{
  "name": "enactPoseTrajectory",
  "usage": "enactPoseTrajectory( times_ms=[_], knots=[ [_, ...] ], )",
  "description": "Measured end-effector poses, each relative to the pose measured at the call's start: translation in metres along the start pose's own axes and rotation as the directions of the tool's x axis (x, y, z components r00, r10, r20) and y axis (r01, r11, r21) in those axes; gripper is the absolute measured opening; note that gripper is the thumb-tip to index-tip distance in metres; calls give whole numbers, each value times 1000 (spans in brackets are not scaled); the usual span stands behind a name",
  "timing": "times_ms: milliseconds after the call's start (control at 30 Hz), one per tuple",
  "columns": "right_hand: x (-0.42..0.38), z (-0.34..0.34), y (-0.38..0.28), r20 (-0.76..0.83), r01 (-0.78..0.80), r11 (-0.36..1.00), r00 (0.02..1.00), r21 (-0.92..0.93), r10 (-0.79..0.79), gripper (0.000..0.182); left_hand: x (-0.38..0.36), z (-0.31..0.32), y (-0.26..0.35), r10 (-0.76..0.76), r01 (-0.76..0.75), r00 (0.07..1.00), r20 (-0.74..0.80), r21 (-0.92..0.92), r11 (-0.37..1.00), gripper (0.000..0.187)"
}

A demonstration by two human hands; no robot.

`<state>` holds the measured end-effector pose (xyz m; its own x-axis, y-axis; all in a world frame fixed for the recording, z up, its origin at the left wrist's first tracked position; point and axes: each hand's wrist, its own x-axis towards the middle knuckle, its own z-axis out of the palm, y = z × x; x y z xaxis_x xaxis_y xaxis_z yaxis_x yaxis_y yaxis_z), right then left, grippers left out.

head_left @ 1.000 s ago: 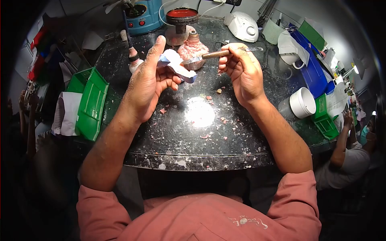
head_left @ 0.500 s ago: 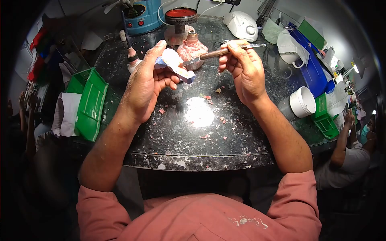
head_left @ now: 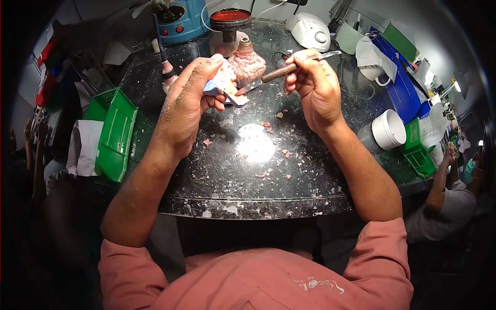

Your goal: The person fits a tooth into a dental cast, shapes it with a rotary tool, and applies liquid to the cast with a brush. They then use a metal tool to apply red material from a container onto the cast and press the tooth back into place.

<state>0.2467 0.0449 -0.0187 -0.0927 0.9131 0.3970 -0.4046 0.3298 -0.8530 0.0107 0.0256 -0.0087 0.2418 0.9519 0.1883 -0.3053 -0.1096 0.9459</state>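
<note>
My left hand (head_left: 182,111) is closed round a small blue-based dental cast (head_left: 225,82) with a whitish and pinkish top, held up above the bench. Its thumb lies along the upper side and the fingers curl underneath. Between the fingers and thumb of my right hand (head_left: 319,90) is a wax knife (head_left: 280,73) with a brown handle. The blade points left and its tip meets the lower right part of the cast. Just behind them stands a burner lumped over with pink wax (head_left: 248,63).
Pink scraps dot the dark bench (head_left: 217,170). Behind are a round pan of red wax (head_left: 231,16), a blue machine (head_left: 182,23) and a white device (head_left: 309,32). Green bins (head_left: 116,135) and a white tub (head_left: 388,129) flank the sides. Another person (head_left: 447,201) sits at right.
My left hand has rolled, turning the cast slightly. The knife tip has shifted a little lower and right on it, and the handle slants more steeply.
</note>
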Motion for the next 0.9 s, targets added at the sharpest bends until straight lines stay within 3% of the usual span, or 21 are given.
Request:
enactPoseTrajectory(
  times_ms=[400,500,700,900],
  knots=[
    [1,-1,0,-43,9,1000,999,-12,-10,13,-1,2,1,18,-17,999,-27,4,1000,36],
    [1,-3,0,-56,-35,999,998,-12,35,16,1,-3,-2,8,-7,1000,1,-27,1000,35],
    [-1,-4,12,-116,-244,953,957,180,267,20,0,2,2,-33,29,999,-26,-148,989,34],
    [-4,0,14,-100,-317,912,931,259,352,21,0,4,4,-35,31,999,-15,-226,974,33]
  ],
)
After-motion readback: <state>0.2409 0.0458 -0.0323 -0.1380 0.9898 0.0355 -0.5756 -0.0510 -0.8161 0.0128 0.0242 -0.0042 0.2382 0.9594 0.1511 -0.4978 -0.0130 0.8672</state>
